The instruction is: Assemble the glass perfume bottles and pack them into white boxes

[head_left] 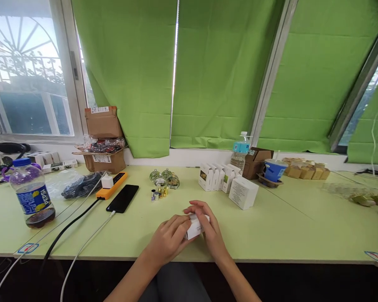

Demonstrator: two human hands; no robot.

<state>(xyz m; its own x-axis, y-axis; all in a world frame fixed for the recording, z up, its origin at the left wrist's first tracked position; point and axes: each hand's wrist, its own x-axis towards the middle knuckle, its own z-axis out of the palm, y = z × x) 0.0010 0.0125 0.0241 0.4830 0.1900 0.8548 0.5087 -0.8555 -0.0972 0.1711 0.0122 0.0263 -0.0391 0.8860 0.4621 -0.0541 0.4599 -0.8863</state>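
Holds a small white printed carton (194, 230) between curled left hand (171, 235) and right hand (212, 230), over the near part of the pale green table (286, 235); risks creasing it by squeezing too hard. Has glass bottles (173, 181), metallic caps (165, 191) and white boxes (244, 193) farther back; faces green blinds (214, 75) and a window (22, 105).

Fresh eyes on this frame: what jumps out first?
Bright green curtains fill most of the background. Front and center, the left hand and right hand hold a small white box between them. A blue-capped Pepsi bottle stands left of the orange power strip.
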